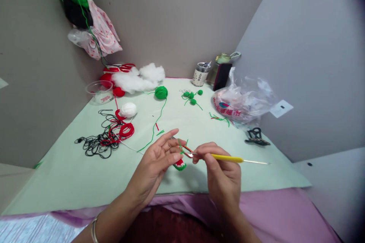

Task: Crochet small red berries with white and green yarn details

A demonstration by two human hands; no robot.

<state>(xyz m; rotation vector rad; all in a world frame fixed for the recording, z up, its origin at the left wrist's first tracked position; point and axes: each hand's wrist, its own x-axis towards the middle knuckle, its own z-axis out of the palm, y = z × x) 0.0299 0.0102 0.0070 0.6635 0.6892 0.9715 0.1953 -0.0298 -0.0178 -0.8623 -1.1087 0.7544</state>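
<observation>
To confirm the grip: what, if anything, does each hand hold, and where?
Right hand: hook, by the handle's left end. Left hand: crochet piece, by its upper part.

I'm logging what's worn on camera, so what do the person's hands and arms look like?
The left hand and right hand wear no gloves. A silvery bangle circles the left forearm; none shows on the right forearm. No sleeves show on either.

Yellow-handled crochet hook [227,158] (silver-ended)
</observation>
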